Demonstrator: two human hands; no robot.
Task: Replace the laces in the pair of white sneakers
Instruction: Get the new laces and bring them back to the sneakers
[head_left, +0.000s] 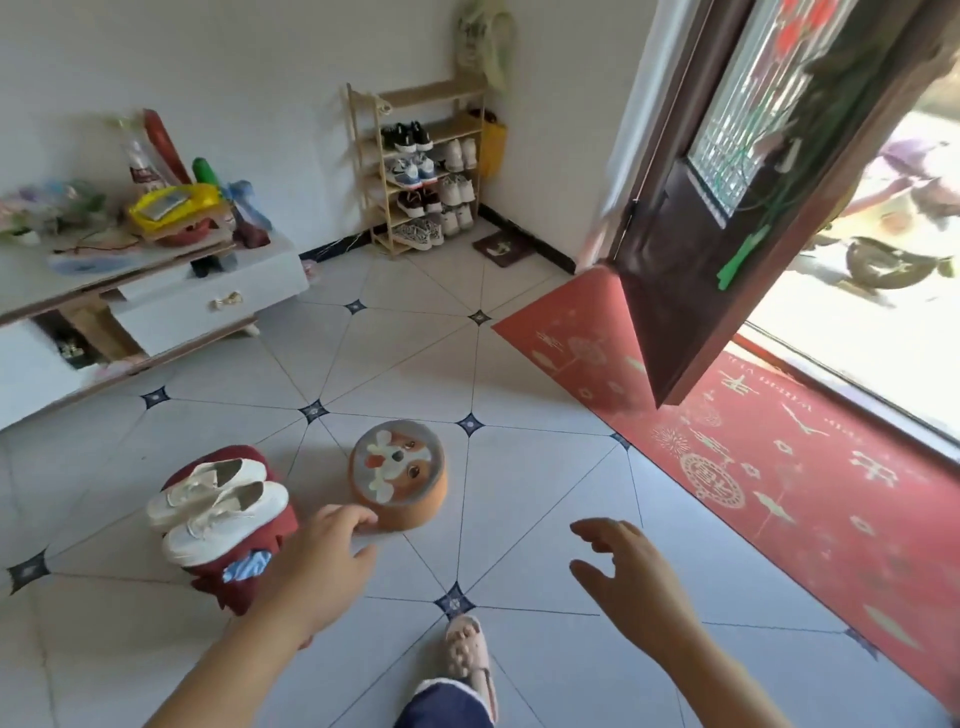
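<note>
Both of the person's arms reach forward: the left hand (322, 558) is open and holds nothing, its fingertips at the lower rim of a round orange stool (397, 475), though whether they touch it cannot be told; the right hand (628, 577) hangs open above the tiled floor (415, 364), fingers loosely curved around nothing. That floor looks smooth and glossy, so the likeliest trouble is sliding. A light stool pulled or pushed by one rim may skate away or tip rather than come neatly, and the slippered foot (467, 654) planted between the arms has little grip if weight shifts forward. The dark red stool (244, 571) stands just beside the left forearm, and a careless sweep of that arm could knock it. On its top lies the pair of white sneakers (218, 501), side by side, laces threaded, the nearer shoe close to the edge; any jolt to the seat would probably send that one to the floor first. Smallest is a blue-and-white scrap (249, 564) at the red stool's front edge. Whether it is cloth or the new laces cannot be made out, and it looks ready to slip off or be overlooked. Relacing appears not yet begun.
</note>
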